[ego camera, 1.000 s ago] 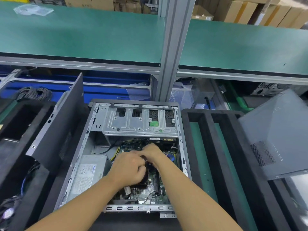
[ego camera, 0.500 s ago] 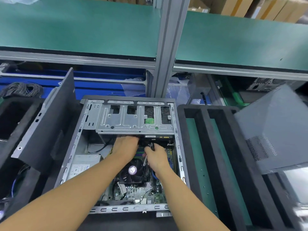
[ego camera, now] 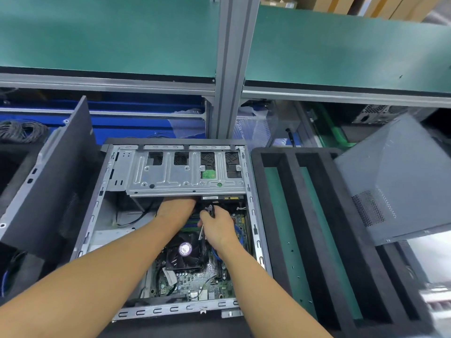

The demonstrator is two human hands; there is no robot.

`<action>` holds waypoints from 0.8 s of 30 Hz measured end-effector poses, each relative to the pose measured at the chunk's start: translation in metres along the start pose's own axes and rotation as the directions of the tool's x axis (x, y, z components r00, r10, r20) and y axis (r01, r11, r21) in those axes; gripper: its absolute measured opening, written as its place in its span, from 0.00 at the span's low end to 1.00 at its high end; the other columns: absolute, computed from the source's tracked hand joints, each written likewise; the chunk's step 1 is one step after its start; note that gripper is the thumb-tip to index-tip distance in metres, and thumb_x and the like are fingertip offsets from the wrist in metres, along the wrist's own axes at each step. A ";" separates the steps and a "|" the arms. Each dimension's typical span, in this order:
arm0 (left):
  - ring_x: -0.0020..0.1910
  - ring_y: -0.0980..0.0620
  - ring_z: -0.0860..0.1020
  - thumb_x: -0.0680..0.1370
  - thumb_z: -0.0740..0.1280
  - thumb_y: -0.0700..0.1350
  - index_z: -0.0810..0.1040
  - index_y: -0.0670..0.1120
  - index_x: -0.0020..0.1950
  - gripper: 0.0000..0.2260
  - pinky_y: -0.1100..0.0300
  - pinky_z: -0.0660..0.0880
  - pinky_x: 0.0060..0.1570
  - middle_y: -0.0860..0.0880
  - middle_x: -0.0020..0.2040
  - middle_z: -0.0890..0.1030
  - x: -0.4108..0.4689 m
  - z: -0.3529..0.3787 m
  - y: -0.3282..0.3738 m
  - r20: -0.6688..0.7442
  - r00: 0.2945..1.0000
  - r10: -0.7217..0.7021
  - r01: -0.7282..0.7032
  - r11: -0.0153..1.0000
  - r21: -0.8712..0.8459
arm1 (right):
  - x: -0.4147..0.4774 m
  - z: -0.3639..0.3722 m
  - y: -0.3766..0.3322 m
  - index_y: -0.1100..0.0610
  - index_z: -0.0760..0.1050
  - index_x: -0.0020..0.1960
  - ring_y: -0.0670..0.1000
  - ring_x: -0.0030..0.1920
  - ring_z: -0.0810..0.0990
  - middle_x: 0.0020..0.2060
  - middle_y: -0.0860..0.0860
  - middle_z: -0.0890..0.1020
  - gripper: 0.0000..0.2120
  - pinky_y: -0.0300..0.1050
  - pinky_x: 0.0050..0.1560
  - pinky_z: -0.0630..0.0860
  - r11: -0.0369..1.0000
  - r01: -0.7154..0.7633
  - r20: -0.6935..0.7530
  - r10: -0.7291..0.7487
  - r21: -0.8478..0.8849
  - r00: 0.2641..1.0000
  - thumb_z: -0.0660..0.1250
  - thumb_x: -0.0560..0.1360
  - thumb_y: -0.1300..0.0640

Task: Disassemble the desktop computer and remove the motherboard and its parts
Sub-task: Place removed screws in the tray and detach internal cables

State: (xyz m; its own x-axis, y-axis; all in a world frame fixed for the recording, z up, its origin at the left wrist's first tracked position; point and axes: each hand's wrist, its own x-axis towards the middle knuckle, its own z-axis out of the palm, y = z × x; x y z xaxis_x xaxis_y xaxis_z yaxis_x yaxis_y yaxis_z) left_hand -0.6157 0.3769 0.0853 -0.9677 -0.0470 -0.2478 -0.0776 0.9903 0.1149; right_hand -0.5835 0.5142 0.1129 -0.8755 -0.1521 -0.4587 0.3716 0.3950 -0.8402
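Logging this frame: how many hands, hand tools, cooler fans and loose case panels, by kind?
Bare hands: 2 (left hand, right hand)
Silver-shafted tool gripped by right hand: 1
Black round cooler fan on motherboard: 1
Loose metal case panels: 2 (dark grey panel at left, light grey perforated panel at right)
Total: 6

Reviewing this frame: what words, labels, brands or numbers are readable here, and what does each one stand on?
No text can be quoted; every print here is illegible.
Round sticker on the cooler fan: printing present, blurred.
White label strip just below the drive cage: too small to read.
Markings on the motherboard: too small to read.
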 end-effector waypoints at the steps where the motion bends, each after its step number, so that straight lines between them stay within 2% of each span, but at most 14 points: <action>1: 0.53 0.42 0.76 0.79 0.60 0.40 0.70 0.49 0.49 0.04 0.57 0.66 0.46 0.49 0.43 0.71 0.000 0.000 0.001 0.002 1.000 0.002 -0.002 1.000 0.017 | 0.000 0.000 0.000 0.56 0.72 0.37 0.47 0.27 0.68 0.25 0.44 0.73 0.11 0.43 0.31 0.65 1.000 0.001 -0.001 -0.001 0.005 1.000 0.61 0.78 0.56; 4: 0.56 0.42 0.77 0.78 0.61 0.38 0.77 0.46 0.57 0.10 0.55 0.69 0.48 0.45 0.54 0.78 0.001 0.001 0.005 0.053 0.998 0.023 -0.030 0.989 0.146 | 0.000 -0.001 -0.001 0.56 0.72 0.37 0.49 0.29 0.69 0.28 0.46 0.75 0.11 0.44 0.33 0.66 1.000 0.005 -0.012 -0.005 0.018 1.000 0.61 0.77 0.56; 7: 0.55 0.42 0.79 0.76 0.64 0.38 0.79 0.46 0.55 0.09 0.53 0.75 0.52 0.45 0.55 0.80 0.002 0.004 0.005 0.103 0.990 0.097 -0.121 0.958 0.258 | 0.000 -0.001 -0.001 0.56 0.73 0.37 0.49 0.29 0.69 0.27 0.45 0.74 0.11 0.44 0.33 0.66 1.000 0.003 -0.018 -0.002 0.022 1.000 0.61 0.77 0.57; 11: 0.50 0.43 0.80 0.76 0.63 0.39 0.78 0.48 0.51 0.07 0.53 0.78 0.47 0.47 0.51 0.81 0.002 0.006 0.000 0.184 0.973 0.139 -0.177 0.963 0.204 | 0.000 -0.001 -0.001 0.56 0.73 0.38 0.48 0.29 0.70 0.28 0.45 0.75 0.11 0.43 0.32 0.66 1.000 0.001 -0.017 -0.001 0.015 1.000 0.60 0.78 0.56; 15: 0.50 0.43 0.80 0.77 0.62 0.39 0.78 0.49 0.51 0.08 0.51 0.77 0.46 0.48 0.51 0.81 0.000 0.003 -0.001 0.173 0.974 0.147 -0.173 0.973 0.151 | 0.000 -0.001 -0.002 0.57 0.73 0.39 0.47 0.29 0.70 0.29 0.45 0.76 0.11 0.44 0.33 0.67 1.000 0.007 -0.011 -0.007 0.003 1.000 0.60 0.79 0.56; 18: 0.48 0.42 0.80 0.76 0.63 0.39 0.76 0.48 0.48 0.05 0.53 0.74 0.41 0.46 0.49 0.80 0.000 -0.001 0.001 0.160 0.976 0.149 -0.168 0.980 0.109 | -0.002 -0.002 -0.002 0.56 0.73 0.38 0.43 0.25 0.69 0.25 0.44 0.76 0.10 0.40 0.29 0.66 1.000 0.029 -0.009 -0.029 0.004 1.000 0.60 0.78 0.57; 21: 0.45 0.43 0.78 0.76 0.62 0.38 0.76 0.46 0.52 0.07 0.52 0.75 0.41 0.48 0.44 0.77 0.001 -0.008 -0.001 0.204 0.973 0.110 -0.133 0.986 0.104 | -0.005 -0.005 -0.003 0.56 0.73 0.39 0.40 0.22 0.67 0.21 0.40 0.75 0.10 0.37 0.26 0.64 0.999 0.032 0.014 -0.032 -0.010 0.999 0.60 0.77 0.57; 24: 0.51 0.43 0.79 0.79 0.60 0.45 0.76 0.47 0.57 0.09 0.50 0.76 0.48 0.46 0.52 0.80 -0.003 -0.008 -0.002 0.215 0.975 0.054 -0.072 0.995 0.074 | -0.010 -0.008 0.000 0.56 0.72 0.39 0.45 0.27 0.68 0.26 0.44 0.77 0.09 0.42 0.31 0.64 0.997 0.005 0.116 0.004 -0.077 0.993 0.61 0.77 0.56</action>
State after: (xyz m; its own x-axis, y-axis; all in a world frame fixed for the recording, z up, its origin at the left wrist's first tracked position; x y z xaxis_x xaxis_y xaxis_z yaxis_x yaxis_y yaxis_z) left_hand -0.6148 0.3740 0.0934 -0.8963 0.0359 -0.4420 0.0102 0.9981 0.0605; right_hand -0.5778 0.5231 0.1198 -0.8323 -0.2545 -0.4925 0.3424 0.4625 -0.8178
